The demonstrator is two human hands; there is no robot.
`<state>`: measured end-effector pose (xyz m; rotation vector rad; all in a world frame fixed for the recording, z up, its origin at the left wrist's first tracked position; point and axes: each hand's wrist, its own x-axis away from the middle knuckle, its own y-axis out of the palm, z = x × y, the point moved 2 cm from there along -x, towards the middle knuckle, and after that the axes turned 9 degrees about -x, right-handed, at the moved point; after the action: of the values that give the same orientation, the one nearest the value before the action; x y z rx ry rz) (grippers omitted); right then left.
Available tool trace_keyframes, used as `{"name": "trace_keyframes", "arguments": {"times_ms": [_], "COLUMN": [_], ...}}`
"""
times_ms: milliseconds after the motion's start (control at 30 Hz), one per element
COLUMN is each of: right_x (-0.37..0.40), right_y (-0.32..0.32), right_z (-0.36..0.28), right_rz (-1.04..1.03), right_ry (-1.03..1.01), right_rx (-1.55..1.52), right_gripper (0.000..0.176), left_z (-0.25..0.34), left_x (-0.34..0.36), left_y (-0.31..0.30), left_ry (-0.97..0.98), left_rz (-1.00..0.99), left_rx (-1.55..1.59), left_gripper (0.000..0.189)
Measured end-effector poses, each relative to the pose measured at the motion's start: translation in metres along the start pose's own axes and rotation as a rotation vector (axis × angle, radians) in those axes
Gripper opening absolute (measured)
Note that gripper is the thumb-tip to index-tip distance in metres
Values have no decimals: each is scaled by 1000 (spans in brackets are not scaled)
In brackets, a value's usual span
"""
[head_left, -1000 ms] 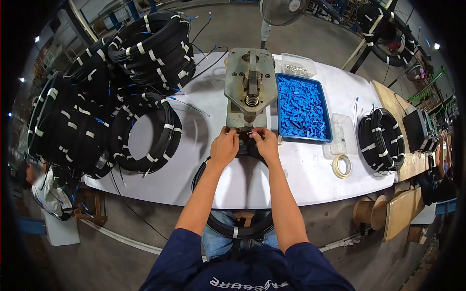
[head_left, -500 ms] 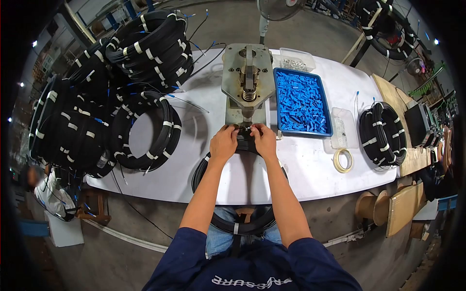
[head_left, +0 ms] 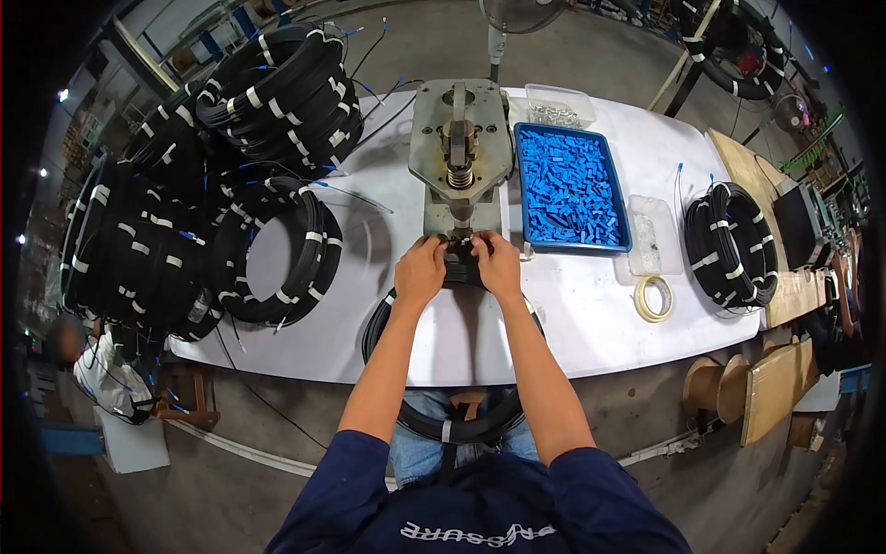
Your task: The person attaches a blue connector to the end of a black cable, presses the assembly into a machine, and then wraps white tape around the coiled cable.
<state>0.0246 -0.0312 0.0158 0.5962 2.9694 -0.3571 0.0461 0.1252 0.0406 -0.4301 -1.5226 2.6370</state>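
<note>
At the foot of a bench press, my left hand and my right hand face each other just under the ram. The fingertips of both are pinched on black cable, one hand on either side of a small pale piece. What that piece is, and how it sits under the ram, is too small to tell. The coil of black cable lies below my forearms, partly on the table, and hangs over the front edge against my lap. My arms cover some of it.
A blue tray of small blue plastic pieces stands right of the press, a clear box of metal parts behind it. A tape roll and a coil lie further right. Stacked cable coils crowd the left, beside a single coil.
The view has shifted slightly, so the press sits a little further left. Both hands stay at the foot of the press, with fingertips closed and only slightly moved.
</note>
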Motion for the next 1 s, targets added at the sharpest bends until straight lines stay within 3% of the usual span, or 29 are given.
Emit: {"name": "trace_keyframes", "arguments": {"times_ms": [1000], "right_x": [2], "right_y": [0], "right_z": [-1], "right_rz": [8], "right_ry": [-11], "right_rx": [28], "right_gripper": [13], "left_z": [-5], "left_x": [-3], "left_y": [2], "left_ry": [-74], "left_rz": [-63], "left_rx": [81], "left_gripper": [21]}}
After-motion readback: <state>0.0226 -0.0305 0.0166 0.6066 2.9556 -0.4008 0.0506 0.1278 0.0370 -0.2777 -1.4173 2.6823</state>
